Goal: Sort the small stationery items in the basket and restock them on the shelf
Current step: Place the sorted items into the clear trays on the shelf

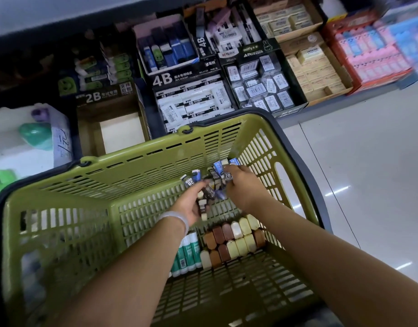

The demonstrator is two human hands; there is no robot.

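Note:
Both my hands reach into the olive-green basket (61, 223). My left hand (189, 206) curls around a few small erasers, dark-sleeved and cream ones. My right hand (241, 187) grips a bunch of 2B erasers (223, 172) with blue and black sleeves, at the basket's far corner. On the basket floor lie a block of brown and cream erasers (231, 239) and several green-and-white glue sticks (188, 253). Behind the basket the shelf holds an open cardboard 2B box (113, 128) with a white bottom showing.
The shelf carries a 4B eraser box (191, 100), a blue-eraser box (168, 46), a miffy box of wrapped erasers (262, 83), yellow eraser cartons (316, 72) and pink packs (373, 55). White tiled floor (356, 161) lies to the right. Green and purple items sit at left.

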